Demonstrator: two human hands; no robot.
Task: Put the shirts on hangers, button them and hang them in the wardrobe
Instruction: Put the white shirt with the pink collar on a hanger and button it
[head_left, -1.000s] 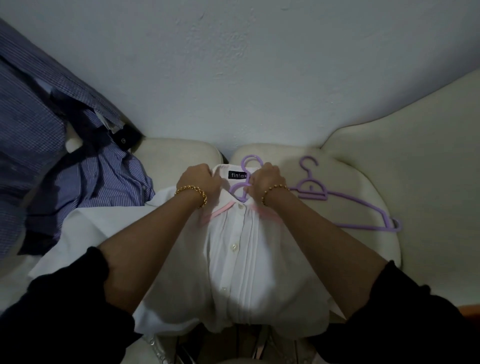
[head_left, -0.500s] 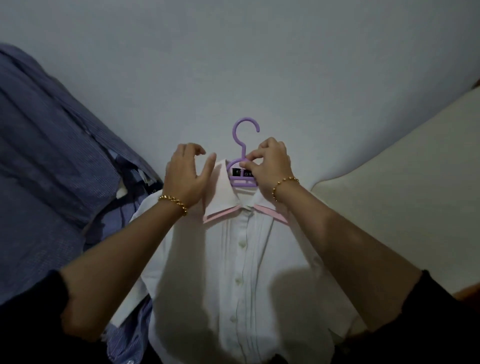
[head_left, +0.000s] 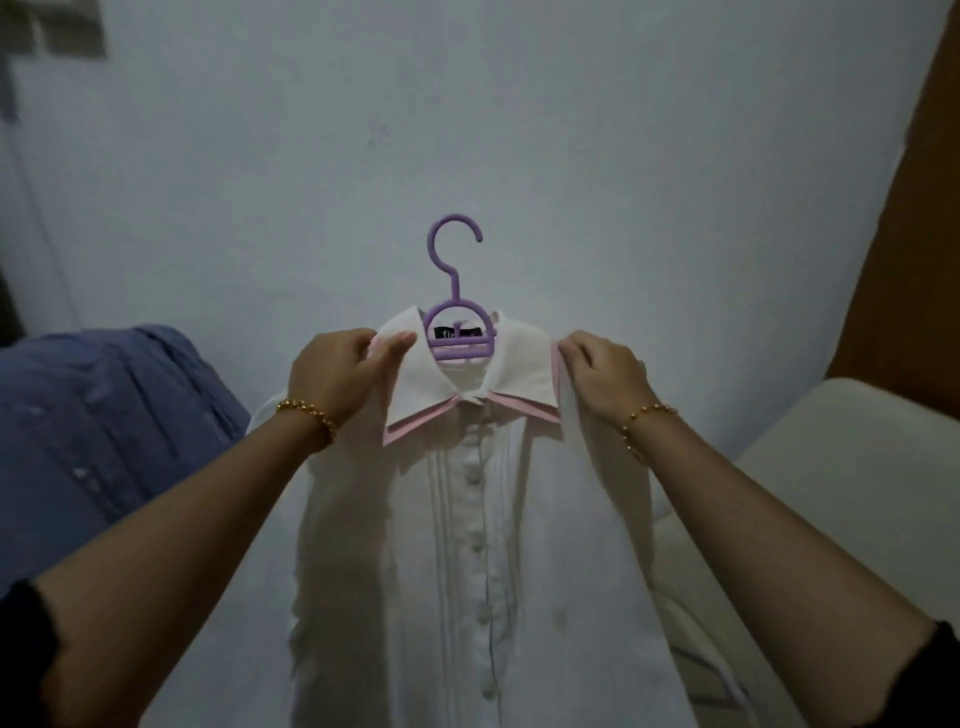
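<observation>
Two bare forearms are reaching up from the lower corners of the frame, and we are wearing black sleeves and a gold bead bracelet on each wrist. Our left hand is pinching the white pleated button-front shirt just beside its pink-edged collar, the thumb lying on the collar flap. Our right hand is gripping the fabric at the opposite shoulder, fingers curled over it. The shirt is hanging in the centre of the frame, a row of white buttons running down its front. It is draping over a lilac plastic hanger, whose hook is pointing upward above the collar. Farther back, a heap of blue striped cloth is lying at the middle left and a cream padded cushion is sitting at the right. A pale plastered wall is filling the background, with a brown panel edging the upper right.
</observation>
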